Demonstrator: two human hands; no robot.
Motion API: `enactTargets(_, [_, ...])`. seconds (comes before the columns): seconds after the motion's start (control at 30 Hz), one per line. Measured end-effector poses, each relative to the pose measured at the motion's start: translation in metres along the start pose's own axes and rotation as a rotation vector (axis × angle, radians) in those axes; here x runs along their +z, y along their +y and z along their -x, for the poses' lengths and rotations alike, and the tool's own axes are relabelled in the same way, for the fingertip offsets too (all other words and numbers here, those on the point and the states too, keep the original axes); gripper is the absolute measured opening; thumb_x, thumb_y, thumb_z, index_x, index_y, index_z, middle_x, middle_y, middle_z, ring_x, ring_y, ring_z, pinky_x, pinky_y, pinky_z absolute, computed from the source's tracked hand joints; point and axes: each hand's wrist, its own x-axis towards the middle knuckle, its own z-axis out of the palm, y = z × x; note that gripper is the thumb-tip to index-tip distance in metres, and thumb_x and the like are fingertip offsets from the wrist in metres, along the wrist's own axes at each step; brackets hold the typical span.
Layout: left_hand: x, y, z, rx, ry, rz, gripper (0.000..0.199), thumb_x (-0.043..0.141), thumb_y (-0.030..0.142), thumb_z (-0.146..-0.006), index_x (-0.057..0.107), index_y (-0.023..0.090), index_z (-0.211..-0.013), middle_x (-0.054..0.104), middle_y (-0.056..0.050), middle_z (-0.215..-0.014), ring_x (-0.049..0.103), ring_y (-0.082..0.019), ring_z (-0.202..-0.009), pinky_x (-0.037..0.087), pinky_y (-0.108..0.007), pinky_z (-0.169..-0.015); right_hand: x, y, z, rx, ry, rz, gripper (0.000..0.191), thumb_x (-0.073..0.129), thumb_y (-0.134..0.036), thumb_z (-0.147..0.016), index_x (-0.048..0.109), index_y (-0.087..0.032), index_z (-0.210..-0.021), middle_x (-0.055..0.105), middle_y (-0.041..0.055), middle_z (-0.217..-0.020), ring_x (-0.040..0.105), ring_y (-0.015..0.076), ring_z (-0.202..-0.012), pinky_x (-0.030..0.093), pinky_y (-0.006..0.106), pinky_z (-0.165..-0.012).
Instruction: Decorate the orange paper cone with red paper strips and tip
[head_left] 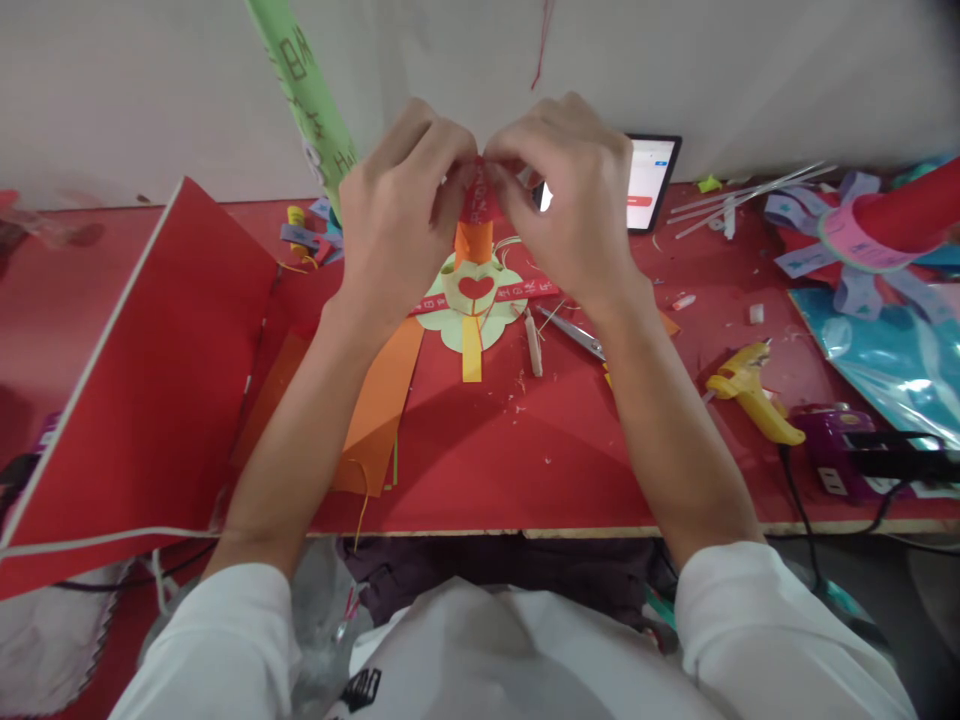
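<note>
My left hand (412, 200) and my right hand (566, 190) are raised over the red table, both pinching a red paper strip (480, 200) with writing on it. Fingertips of the two hands nearly meet at its top end. Below the strip sits a pale green scalloped paper piece (450, 330) with a red heart (476, 288) in the middle. Written red strips reach out from it to both sides, an orange strip (474, 243) stands at the back and a yellow strip (472, 360) points toward me. Whether the held strip joins the orange one is hard to tell.
Scissors (574, 333) lie right of the paper piece. Farther right are a yellow glue gun (754, 393) with a cord, a purple power box (832, 450) and a tablet (654, 185). Orange paper (382, 410) and a red board (157, 370) are at left.
</note>
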Motion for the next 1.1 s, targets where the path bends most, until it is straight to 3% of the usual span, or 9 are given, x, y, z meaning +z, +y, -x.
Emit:
enactTargets(0.2, [0.002,-0.004,0.001,-0.007,-0.004,0.076,0.014,0.054,0.034,-0.104,0.066,0.033,-0.097,0.068,-0.008,-0.106,0.058,-0.027,-0.081,0.046,-0.044,-0.075,-0.001,-0.003,-0.002,0.052,-0.041,-0.015,0.032,0.043,-0.028,-0.106,0.073,-0.04,-0.106,0.077,0.0007,-0.113,0.067,0.0281,-0.118,0.055,0.044,-0.1])
enactTargets(0.33, [0.003,-0.003,0.001,-0.041,-0.013,0.115,0.017,0.055,0.041,-0.106,0.067,0.032,-0.1,0.068,-0.009,-0.11,0.058,-0.026,-0.08,0.046,-0.042,-0.073,-0.003,-0.006,-0.004,0.135,-0.114,0.021,0.035,0.042,-0.035,-0.106,0.074,-0.048,-0.112,0.078,-0.0024,-0.121,0.065,0.0294,-0.121,0.054,0.046,-0.106])
enactTargets(0.47, [0.003,0.0,0.001,-0.044,-0.009,0.13,0.018,0.053,0.045,-0.106,0.066,0.033,-0.1,0.068,-0.009,-0.111,0.06,-0.028,-0.087,0.047,-0.044,-0.076,-0.003,-0.006,-0.004,0.124,-0.087,-0.011,0.037,0.041,-0.033,-0.105,0.073,-0.052,-0.111,0.078,-0.0049,-0.117,0.066,0.0273,-0.119,0.056,0.043,-0.105])
enactTargets(0.57, [0.003,-0.001,0.0,-0.009,-0.008,0.121,0.019,0.052,0.043,-0.107,0.065,0.032,-0.097,0.067,-0.01,-0.108,0.059,-0.028,-0.088,0.047,-0.043,-0.074,-0.001,-0.003,-0.003,0.095,-0.068,-0.05,0.034,0.044,-0.031,-0.103,0.073,-0.05,-0.107,0.078,-0.0043,-0.115,0.067,0.0268,-0.116,0.055,0.042,-0.104])
enactTargets(0.73, [0.003,-0.009,-0.002,0.04,-0.029,0.21,0.02,0.055,0.043,-0.107,0.064,0.031,-0.093,0.065,-0.01,-0.105,0.059,-0.027,-0.086,0.049,-0.044,-0.074,0.005,0.003,-0.003,0.045,0.009,-0.147,0.026,0.053,-0.023,-0.096,0.074,-0.036,-0.103,0.078,0.0019,-0.108,0.069,0.0278,-0.111,0.056,0.044,-0.096])
enactTargets(0.9, [0.001,-0.012,-0.003,0.042,-0.047,0.299,0.016,0.059,0.039,-0.106,0.067,0.033,-0.094,0.063,-0.006,-0.103,0.06,-0.023,-0.081,0.054,-0.042,-0.07,0.009,0.009,-0.005,0.067,0.016,-0.281,0.028,0.056,-0.028,-0.094,0.073,-0.05,-0.094,0.078,-0.0038,-0.105,0.07,0.0339,-0.109,0.057,0.053,-0.093])
enactTargets(1.0, [0.001,-0.012,-0.002,0.025,-0.031,0.31,0.017,0.058,0.029,-0.105,0.067,0.032,-0.091,0.063,-0.006,-0.103,0.061,-0.023,-0.082,0.055,-0.043,-0.07,0.011,0.011,-0.005,0.073,0.019,-0.337,0.028,0.058,-0.029,-0.091,0.072,-0.053,-0.092,0.077,-0.0044,-0.103,0.069,0.0344,-0.108,0.056,0.054,-0.09])
enactTargets(1.1, [0.004,-0.013,-0.002,0.024,-0.028,0.331,0.014,0.062,0.031,-0.102,0.069,0.034,-0.091,0.064,-0.006,-0.104,0.062,-0.024,-0.082,0.054,-0.044,-0.07,0.012,0.012,-0.005,0.068,0.024,-0.37,0.025,0.062,-0.03,-0.089,0.071,-0.053,-0.089,0.076,-0.0048,-0.102,0.069,0.0348,-0.106,0.056,0.054,-0.085])
